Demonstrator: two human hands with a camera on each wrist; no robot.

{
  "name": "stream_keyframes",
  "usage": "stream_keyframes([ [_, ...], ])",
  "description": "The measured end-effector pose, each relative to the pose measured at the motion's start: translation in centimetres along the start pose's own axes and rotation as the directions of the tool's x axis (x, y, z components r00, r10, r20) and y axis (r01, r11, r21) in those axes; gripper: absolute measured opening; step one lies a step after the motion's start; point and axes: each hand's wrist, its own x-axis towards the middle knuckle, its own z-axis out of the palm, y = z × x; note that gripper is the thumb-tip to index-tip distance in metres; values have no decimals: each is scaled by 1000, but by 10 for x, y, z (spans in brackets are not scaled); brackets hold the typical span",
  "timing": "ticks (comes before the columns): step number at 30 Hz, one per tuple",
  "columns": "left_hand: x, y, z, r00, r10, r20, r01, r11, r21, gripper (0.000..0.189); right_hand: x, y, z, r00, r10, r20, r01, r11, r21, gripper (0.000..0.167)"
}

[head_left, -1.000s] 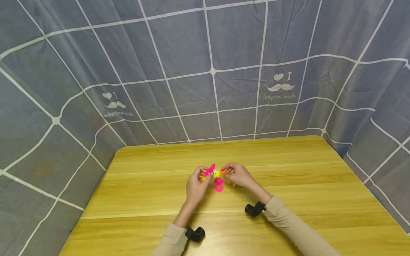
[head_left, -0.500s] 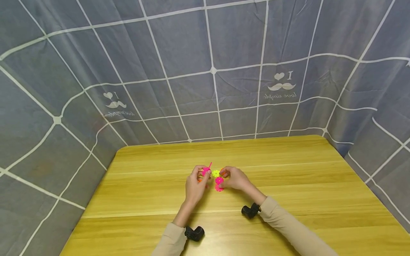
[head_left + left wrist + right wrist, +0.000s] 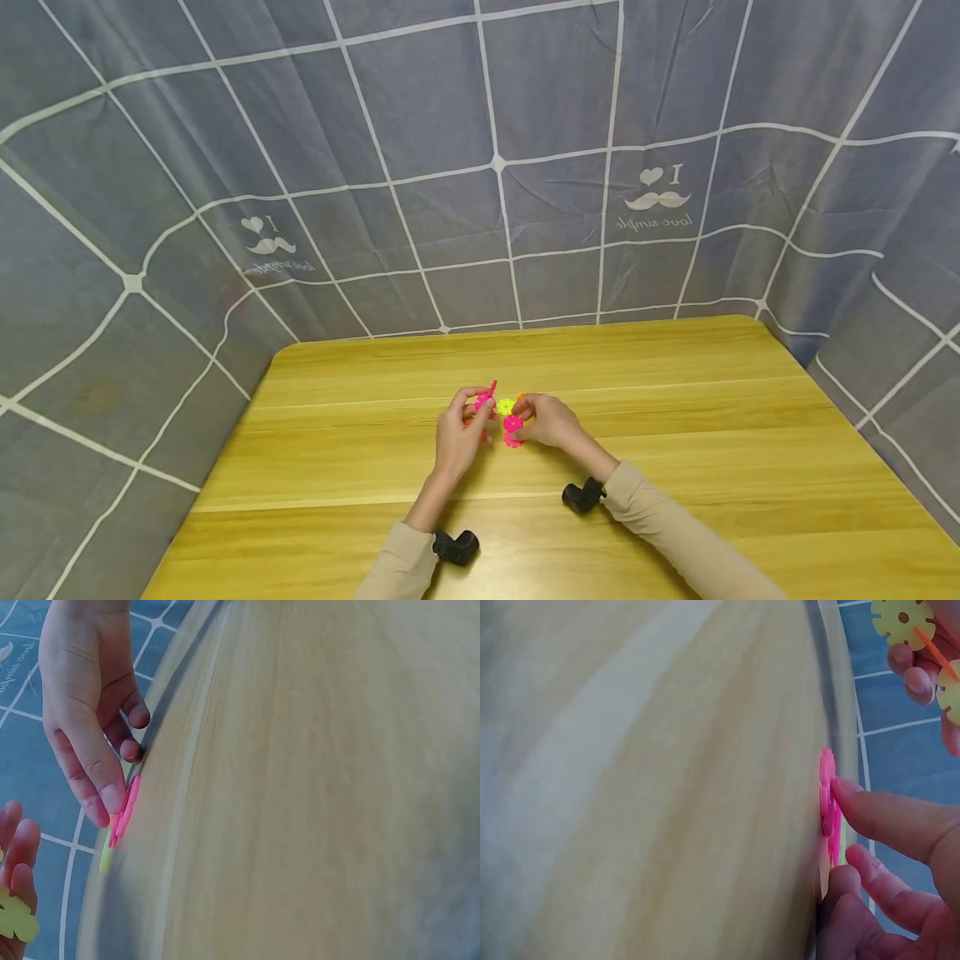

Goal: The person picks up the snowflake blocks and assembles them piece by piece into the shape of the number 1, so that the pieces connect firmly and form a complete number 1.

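Note:
My left hand (image 3: 456,437) pinches a cluster of joined snowflake discs, with a pink disc (image 3: 483,402) on top and another standing on edge behind it. The right wrist view shows yellow discs (image 3: 901,621) and an orange disc (image 3: 936,652) edge-on in that cluster. My right hand (image 3: 552,421) grips a second joined set low at the tabletop. In this set, a yellow disc (image 3: 506,407) lies beyond two pink discs (image 3: 513,423) in a row. An orange disc (image 3: 520,397) sticks out behind the fingers. The thumb is at the nearer pink disc; the fingers partly hide the set.
Both hands work over a wood-grain table (image 3: 360,475), which reaches back to a grey curtain (image 3: 442,217) with white grid lines. Black wrist cameras (image 3: 456,547) sit on both forearms, close above the table.
My left hand has turned its cluster, so the yellow disc on it no longer shows from above. My right hand has shifted from the orange disc towards me, its thumb now at the nearer pink disc.

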Motion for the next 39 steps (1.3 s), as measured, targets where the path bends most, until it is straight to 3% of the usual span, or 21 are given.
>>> stream_keyframes([
  [15, 0, 6, 4, 1000, 29, -5, -28, 999, 36, 22, 4, -1, 1, 1000, 8, 8, -8, 1000, -29, 26],
  [24, 1, 8, 3, 999, 25, -46, -23, 999, 29, 21, 3, 0, 0, 1000, 18, 18, -18, 1000, -15, 27],
  [32, 2, 5, 5, 999, 12, -30, -12, 1000, 16, 21, 3, 6, 0, 1000, 11, 10, -12, 998, 60, 26],
  [39, 2, 3, 5, 1000, 1, 2, -1, 999, -34, 22, 2, 11, -6, 995, -40, 96, 22, 981, 191, 19],
])
